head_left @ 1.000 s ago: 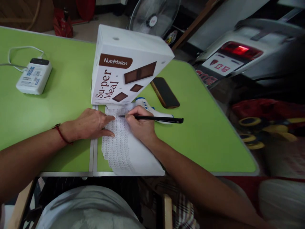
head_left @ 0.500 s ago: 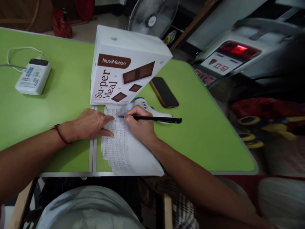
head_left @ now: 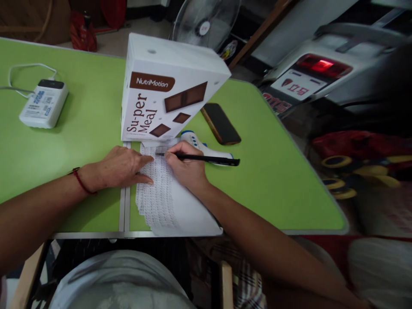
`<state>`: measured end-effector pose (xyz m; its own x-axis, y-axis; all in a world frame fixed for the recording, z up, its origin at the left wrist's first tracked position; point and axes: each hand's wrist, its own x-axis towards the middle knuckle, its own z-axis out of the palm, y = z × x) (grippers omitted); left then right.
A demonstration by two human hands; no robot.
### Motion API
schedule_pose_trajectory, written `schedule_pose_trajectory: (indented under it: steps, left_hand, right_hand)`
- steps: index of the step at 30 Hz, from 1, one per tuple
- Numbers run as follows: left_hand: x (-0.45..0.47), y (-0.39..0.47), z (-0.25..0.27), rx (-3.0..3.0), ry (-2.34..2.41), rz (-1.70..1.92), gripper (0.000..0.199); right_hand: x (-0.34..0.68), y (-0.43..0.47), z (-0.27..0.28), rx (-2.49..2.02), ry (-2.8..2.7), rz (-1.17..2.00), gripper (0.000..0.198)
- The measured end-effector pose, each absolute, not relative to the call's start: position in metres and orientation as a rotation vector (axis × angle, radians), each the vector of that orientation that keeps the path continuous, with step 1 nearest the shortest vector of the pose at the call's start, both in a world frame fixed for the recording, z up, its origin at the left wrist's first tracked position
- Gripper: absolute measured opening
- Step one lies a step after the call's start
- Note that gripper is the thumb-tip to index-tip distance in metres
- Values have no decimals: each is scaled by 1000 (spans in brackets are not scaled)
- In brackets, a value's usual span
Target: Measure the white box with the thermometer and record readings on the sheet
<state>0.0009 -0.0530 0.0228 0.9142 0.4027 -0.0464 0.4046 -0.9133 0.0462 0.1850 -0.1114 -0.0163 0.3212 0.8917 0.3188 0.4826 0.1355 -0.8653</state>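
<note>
Sheets of paper (head_left: 189, 210), covered in dense handwriting on their left part, lie at the table's front edge. A black pen (head_left: 209, 159) is pinched in my right hand (head_left: 188, 167), its tip at the written lines near the top of the sheet. My left hand (head_left: 124, 167) rests on the paper's left margin, forefinger and thumb stretched apart and holding nothing; the other fingers are partly hidden. Just behind the paper stands a white NutriMotion box (head_left: 141, 103). Beyond my right hand lies a white and blue handheld device (head_left: 193, 139), partly covered by hand and pen.
On the green table (head_left: 257, 184) a smartphone (head_left: 221, 123) lies right of the box. A white device with cables (head_left: 45, 103) sits at the left. Behind the table stand a fan (head_left: 206, 25) and a white scooter (head_left: 322, 68) with a red light.
My right hand and the pen have shifted slightly left, the tip now closer to my left forefinger. My left hand has stayed in place on the paper.
</note>
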Motion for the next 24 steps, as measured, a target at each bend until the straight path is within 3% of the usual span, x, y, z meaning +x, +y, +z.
schedule_pose_trajectory:
  steps: [24]
  left_hand:
    - [0,-54,24,3020,633,-65,52]
  right_hand:
    - [186,-111,-17,-1484,-1324,456,7]
